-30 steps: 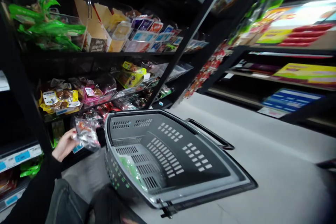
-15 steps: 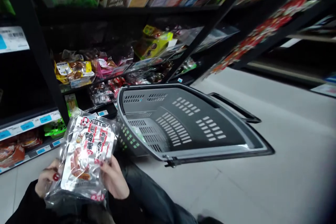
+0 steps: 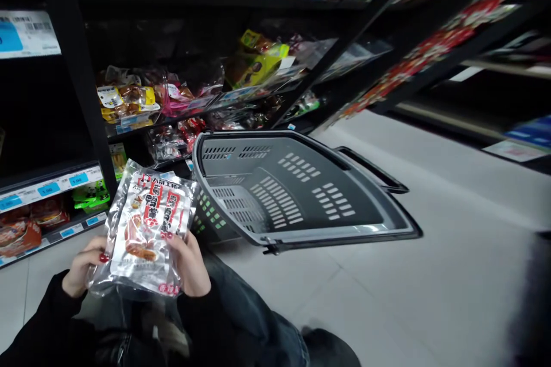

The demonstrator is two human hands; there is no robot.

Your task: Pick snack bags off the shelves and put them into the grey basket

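A silver vacuum-sealed snack packet (image 3: 148,229) with red and black print, partly wrapped in clear plastic, is held upright before me at the lower left. My left hand (image 3: 86,264) pinches its lower left edge, red thumbnail on the front. On the packet's right edge, my right hand (image 3: 191,266) grips with the thumb across the front, its other fingers hidden behind. Just right of the packet is a grey shopping basket (image 3: 275,235), its perforated wall showing inside; a translucent item at its bottom is hard to make out.
Black shelves rise ahead, holding yellow-labelled snack packs (image 3: 129,100), a yellow-green box (image 3: 256,69) and several boxed goods higher up. A price strip (image 3: 47,189) edges the lower left shelf. Pale floor tiles (image 3: 387,298) stretch right, toward another shelf (image 3: 456,117).
The packet and both hands appear slightly higher and further right in view. The basket has shifted a little left and up in the picture as the view moved. Both hands keep hold of the packet.
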